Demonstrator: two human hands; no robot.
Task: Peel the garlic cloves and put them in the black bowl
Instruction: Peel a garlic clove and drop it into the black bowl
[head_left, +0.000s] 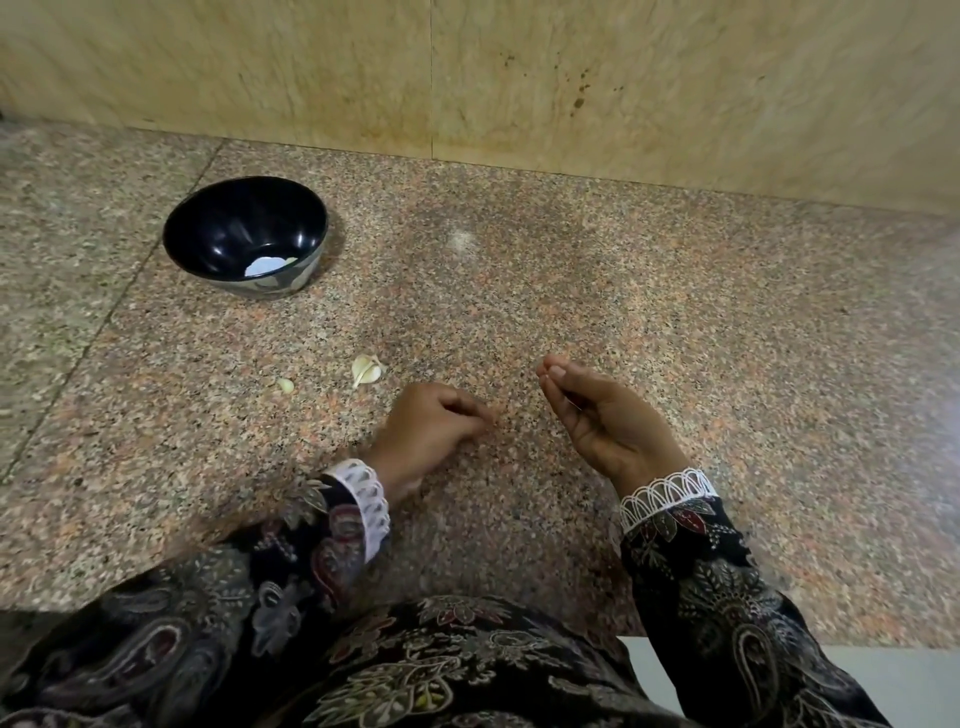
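On a speckled granite counter (623, 291) backed by a beige wall, the black bowl (245, 236) holds pale pieces, two garlic cloves (367, 369) lie apart nearer the person than the bowl, the left hand (431, 431) rests loosely curled, empty, and the right hand (605, 421) hovers with relaxed, unladen fingers.

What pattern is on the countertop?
Speckled pink, grey and black granite countertop, shown best in the head view.

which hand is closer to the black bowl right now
Left. The left hand lies below and right of the black bowl; the right hand is farther right.
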